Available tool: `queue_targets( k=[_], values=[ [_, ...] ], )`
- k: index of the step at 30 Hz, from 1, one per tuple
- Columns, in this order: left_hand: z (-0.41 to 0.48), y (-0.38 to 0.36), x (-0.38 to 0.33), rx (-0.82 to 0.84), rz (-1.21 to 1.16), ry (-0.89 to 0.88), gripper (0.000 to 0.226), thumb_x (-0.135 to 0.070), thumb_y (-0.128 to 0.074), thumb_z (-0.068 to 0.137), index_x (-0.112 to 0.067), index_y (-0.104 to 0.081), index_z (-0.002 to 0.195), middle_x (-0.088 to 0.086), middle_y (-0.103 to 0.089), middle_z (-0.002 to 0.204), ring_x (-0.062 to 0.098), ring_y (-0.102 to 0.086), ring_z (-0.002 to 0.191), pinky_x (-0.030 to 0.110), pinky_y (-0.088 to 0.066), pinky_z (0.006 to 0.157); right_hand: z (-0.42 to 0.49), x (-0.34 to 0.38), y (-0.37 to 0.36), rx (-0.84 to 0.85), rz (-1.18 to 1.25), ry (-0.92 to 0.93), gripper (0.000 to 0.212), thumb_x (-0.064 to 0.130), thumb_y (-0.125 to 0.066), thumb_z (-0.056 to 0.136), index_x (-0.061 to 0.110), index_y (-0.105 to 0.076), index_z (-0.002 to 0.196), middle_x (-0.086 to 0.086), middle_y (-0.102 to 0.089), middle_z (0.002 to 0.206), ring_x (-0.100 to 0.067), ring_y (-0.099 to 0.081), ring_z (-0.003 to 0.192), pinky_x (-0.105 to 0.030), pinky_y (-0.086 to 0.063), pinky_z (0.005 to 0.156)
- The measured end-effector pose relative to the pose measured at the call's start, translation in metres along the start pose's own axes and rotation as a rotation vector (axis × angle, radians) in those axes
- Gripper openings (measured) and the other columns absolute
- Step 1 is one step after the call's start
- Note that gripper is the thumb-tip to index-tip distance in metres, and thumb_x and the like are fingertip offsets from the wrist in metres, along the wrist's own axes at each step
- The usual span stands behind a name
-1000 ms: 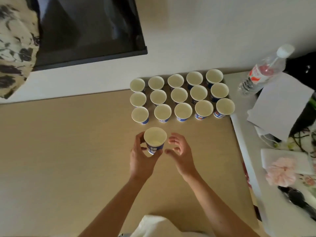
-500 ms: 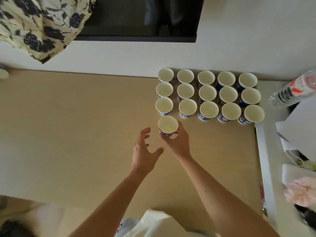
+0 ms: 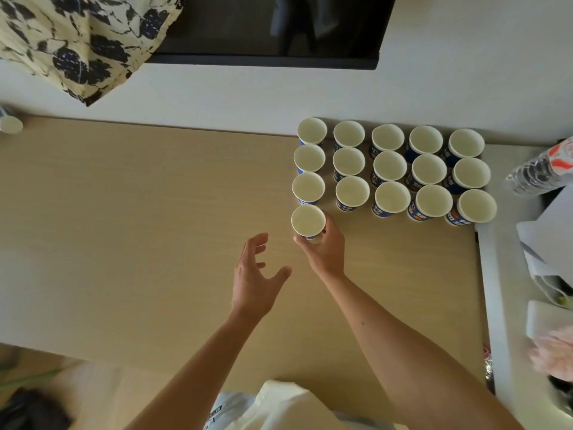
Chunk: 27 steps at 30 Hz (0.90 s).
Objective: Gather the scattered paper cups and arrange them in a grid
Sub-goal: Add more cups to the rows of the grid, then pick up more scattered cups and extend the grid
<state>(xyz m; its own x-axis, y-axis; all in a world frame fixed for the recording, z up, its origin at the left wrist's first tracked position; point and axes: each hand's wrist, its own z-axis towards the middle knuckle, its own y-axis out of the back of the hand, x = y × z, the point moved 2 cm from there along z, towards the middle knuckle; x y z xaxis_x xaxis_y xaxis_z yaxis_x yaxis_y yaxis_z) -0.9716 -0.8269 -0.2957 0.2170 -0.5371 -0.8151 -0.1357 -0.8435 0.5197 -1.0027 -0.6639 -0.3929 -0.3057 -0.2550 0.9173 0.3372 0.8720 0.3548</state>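
Several blue-and-white paper cups stand upright in a tight grid (image 3: 390, 169) of three rows at the far right of the tan table (image 3: 155, 212). One more paper cup (image 3: 307, 221) stands just below the grid's left column, and my right hand (image 3: 325, 249) grips its side from below. My left hand (image 3: 255, 274) hovers over the table to the left of that cup, fingers spread and holding nothing. A lone cup (image 3: 11, 124) lies at the table's far left edge, partly cut off.
A white side surface (image 3: 508, 305) on the right carries a plastic water bottle (image 3: 539, 172), white papers (image 3: 548, 237) and a pink item (image 3: 555, 352). A dark screen (image 3: 273, 29) hangs on the wall; patterned fabric (image 3: 77, 38) drapes at top left.
The cup passed from my left hand to my right and moved up to just under the grid's left column. My left hand let go and opened. The view swung left.
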Motion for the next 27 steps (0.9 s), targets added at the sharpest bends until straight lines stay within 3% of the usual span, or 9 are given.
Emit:
queue_targets(
  k=[11, 15, 18, 22, 25, 27],
  values=[
    [-0.002, 0.004, 0.003, -0.001, 0.005, -0.004, 0.069, -0.011, -0.085, 0.075, -0.019, -0.05, 0.135, -0.011, -0.056, 0.135, 0.01, -0.056, 0.12, 0.032, -0.053, 0.092, 0.003, 0.001, -0.003, -0.013, 0.039, -0.003, 0.06, 0.035, -0.084, 0.067, 0.025, -0.059, 0.12, 0.009, -0.067, 0.108, -0.011, -0.066, 0.098, -0.039, -0.056, 0.088],
    [-0.003, 0.009, 0.007, -0.007, 0.002, 0.003, 0.068, -0.012, -0.085, 0.076, -0.02, -0.051, 0.134, -0.012, -0.056, 0.135, 0.008, -0.055, 0.12, 0.03, -0.053, 0.091, -0.006, -0.008, 0.005, -0.003, 0.094, -0.028, 0.075, 0.017, -0.086, 0.069, 0.014, -0.051, 0.136, 0.001, -0.063, 0.126, -0.014, -0.062, 0.117, -0.03, -0.049, 0.103],
    [-0.005, 0.019, 0.01, -0.025, -0.016, 0.009, 0.066, -0.013, -0.084, 0.078, -0.019, -0.051, 0.134, -0.012, -0.056, 0.135, 0.008, -0.056, 0.12, 0.029, -0.053, 0.091, -0.033, -0.018, 0.015, -0.047, 0.061, -0.066, 0.075, 0.007, -0.084, 0.075, 0.005, -0.047, 0.14, -0.008, -0.058, 0.135, -0.018, -0.057, 0.125, -0.033, -0.045, 0.109],
    [-0.014, 0.048, 0.018, -0.133, -0.057, 0.039, 0.059, -0.015, -0.082, 0.082, -0.019, -0.052, 0.133, -0.008, -0.06, 0.13, 0.007, -0.058, 0.117, 0.028, -0.054, 0.09, -0.08, -0.022, 0.019, -0.086, 0.028, -0.081, 0.064, -0.002, -0.078, 0.081, -0.001, -0.049, 0.138, -0.016, -0.058, 0.131, -0.029, -0.059, 0.121, -0.045, -0.049, 0.104],
    [-0.024, 0.078, 0.025, -0.237, -0.108, 0.048, 0.055, -0.017, -0.079, 0.085, -0.019, -0.053, 0.133, -0.005, -0.063, 0.125, 0.009, -0.06, 0.116, 0.03, -0.054, 0.09, -0.103, -0.01, 0.006, -0.048, 0.013, -0.091, 0.059, -0.007, -0.073, 0.083, -0.002, -0.049, 0.137, -0.018, -0.059, 0.13, -0.031, -0.06, 0.119, -0.052, -0.051, 0.101],
    [-0.032, 0.098, 0.031, -0.296, -0.142, 0.053, 0.052, -0.017, -0.078, 0.086, -0.02, -0.053, 0.132, -0.005, -0.064, 0.123, 0.01, -0.06, 0.116, 0.032, -0.055, 0.09, -0.112, 0.007, -0.01, 0.002, 0.02, -0.084, 0.057, -0.007, -0.071, 0.085, -0.002, -0.049, 0.138, -0.018, -0.058, 0.132, -0.032, -0.06, 0.12, -0.049, -0.051, 0.101]
  ],
)
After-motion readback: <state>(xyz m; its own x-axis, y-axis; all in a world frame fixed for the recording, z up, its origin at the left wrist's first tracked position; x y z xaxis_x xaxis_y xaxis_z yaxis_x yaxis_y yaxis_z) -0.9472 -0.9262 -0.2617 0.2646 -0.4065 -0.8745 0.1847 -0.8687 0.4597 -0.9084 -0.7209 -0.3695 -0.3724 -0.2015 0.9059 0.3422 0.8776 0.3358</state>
